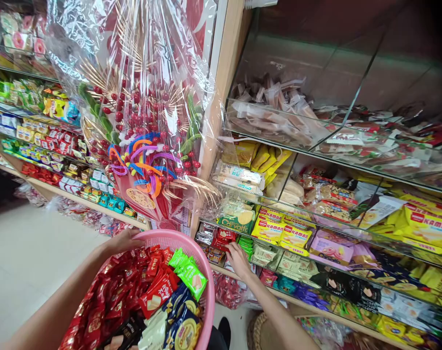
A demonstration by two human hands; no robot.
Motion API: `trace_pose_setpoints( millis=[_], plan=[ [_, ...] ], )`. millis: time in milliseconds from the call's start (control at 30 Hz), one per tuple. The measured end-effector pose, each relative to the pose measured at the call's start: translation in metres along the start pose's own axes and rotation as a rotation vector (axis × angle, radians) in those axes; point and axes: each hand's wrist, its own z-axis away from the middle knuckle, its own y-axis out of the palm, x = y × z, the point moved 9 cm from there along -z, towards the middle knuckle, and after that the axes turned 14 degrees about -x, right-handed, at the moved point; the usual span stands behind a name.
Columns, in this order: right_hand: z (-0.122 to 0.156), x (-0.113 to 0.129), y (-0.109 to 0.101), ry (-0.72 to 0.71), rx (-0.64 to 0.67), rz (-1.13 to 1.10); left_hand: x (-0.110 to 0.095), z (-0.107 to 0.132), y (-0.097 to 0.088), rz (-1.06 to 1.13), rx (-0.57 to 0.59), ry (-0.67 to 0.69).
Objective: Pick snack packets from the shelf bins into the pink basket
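Note:
My left hand [123,241] is closed over the far rim of a pink plastic basket [205,272], which it holds tilted in front of me. Inside lie many red-wrapped snacks [113,287], light green packets [190,273], dark blue packets [186,318], pale packets [153,330] and a black one [125,334]. To the right of the basket, my right hand [240,261] reaches to a low shelf compartment, its fingertips closed at the edge of a red snack packet [224,238]. Green packets [246,247] lie just beside those fingers.
Glass-divided shelves [304,146] of wrapped snacks fill the right side. A bouquet with red berries in clear plastic [144,116] hangs before the wooden post [215,97]. More snack shelves [57,146] stand at left. A woven basket [255,330] is on the floor below.

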Motion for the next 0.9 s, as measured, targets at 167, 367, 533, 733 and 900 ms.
trace_pose_setpoints(
  millis=[167, 367, 533, 733, 900],
  plan=[
    [-0.027, -0.007, 0.032, -0.179, 0.048, 0.324, 0.007, 0.000, 0.003, 0.018, 0.023, 0.037],
    [-0.047, -0.017, 0.056, -0.189, 0.068, 0.388, 0.019, 0.008, -0.005, -0.016, -0.001, -0.004],
    [-0.049, -0.023, 0.063, -0.178, 0.060, 0.398, 0.022, 0.014, -0.008, -0.006, -0.011, -0.006],
    [-0.057, -0.022, 0.061, -0.169, 0.037, 0.400, 0.023, 0.011, -0.006, -0.013, -0.029, -0.008],
    [-0.052, -0.017, 0.054, -0.170, 0.015, 0.373, 0.019, 0.010, -0.005, -0.023, -0.023, -0.018]
  ],
)
